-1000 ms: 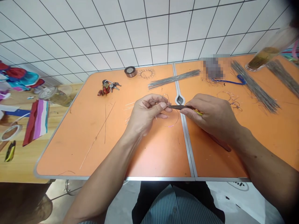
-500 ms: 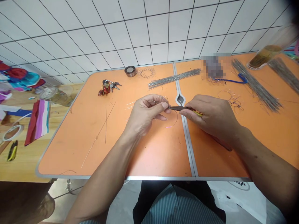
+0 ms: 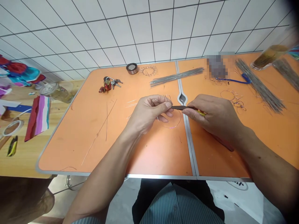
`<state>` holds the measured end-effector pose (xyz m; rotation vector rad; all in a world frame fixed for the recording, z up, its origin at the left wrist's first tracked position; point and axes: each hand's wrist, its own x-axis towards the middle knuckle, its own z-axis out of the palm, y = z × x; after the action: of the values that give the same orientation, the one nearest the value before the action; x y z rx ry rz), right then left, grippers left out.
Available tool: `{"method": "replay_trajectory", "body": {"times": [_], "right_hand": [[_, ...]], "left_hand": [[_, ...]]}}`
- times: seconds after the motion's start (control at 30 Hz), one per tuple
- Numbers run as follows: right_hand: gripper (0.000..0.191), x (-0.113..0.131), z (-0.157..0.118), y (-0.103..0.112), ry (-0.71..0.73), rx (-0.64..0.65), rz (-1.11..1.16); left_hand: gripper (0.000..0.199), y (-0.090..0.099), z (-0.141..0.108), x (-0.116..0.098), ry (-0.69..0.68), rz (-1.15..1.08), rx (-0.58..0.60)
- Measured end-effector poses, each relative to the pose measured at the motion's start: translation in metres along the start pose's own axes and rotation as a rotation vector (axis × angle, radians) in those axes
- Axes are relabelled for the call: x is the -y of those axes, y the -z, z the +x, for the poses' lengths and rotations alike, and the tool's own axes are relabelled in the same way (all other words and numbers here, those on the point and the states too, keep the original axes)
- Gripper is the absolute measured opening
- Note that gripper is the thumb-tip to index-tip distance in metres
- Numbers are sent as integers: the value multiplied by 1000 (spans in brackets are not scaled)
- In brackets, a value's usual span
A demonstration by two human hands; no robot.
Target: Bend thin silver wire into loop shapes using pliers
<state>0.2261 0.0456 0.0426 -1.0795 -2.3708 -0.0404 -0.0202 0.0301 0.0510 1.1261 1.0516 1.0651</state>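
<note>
The left hand [image 3: 149, 113] and right hand [image 3: 213, 118] meet near the middle of the orange surface [image 3: 70, 140], just above the metal seam [image 3: 187, 141] that joins its two halves. The left fingers [image 3: 161, 105] are pressed together, pinching a thin wire ring [image 3: 171, 126] whose lower curve hangs free at 6 o'clock from that grip. The right fingers [image 3: 198, 104] wrap closed around slim pliers [image 3: 184, 107] with a yellow handle, the dark nose pointing at 9 o'clock toward the left fingertips. The nose sits right at the pinch, which keeps the wire steady between both hands, though whether it is clamped on the wire is hidden.

A bundle of straight wires [image 3: 177, 77] lies at 12 o'clock, and a second bundle [image 3: 260, 88] lies at 2 o'clock beyond tangled wire loops [image 3: 235, 102]. A roll of tape [image 3: 132, 68] and keys [image 3: 107, 84] sit at 11 o'clock near the far edge. Loose thin wires [image 3: 99, 132] lie at 8 o'clock. Open orange room stretches from the hands to the near edge at 6 o'clock, with the forearms resting over it.
</note>
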Motion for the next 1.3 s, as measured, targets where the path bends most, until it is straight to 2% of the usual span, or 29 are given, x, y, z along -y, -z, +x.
{"method": "replay_trajectory", "body": {"times": [0.33,0.57,0.8,1.3], "right_hand": [[40,0,1,3,35,8,-29],[47,-1,1,6,46,40,-87],[44,-1,2,8,55,56,-106],[47,3,0,7,102,-28,-181]], "left_hand": [[25,-2,1,-5,41,-57,23],[19,0,-1,-7,77,-50,24],[27,0,0,-7,87,-73,65],[27,-1,1,-8,111,-82,57]]}}
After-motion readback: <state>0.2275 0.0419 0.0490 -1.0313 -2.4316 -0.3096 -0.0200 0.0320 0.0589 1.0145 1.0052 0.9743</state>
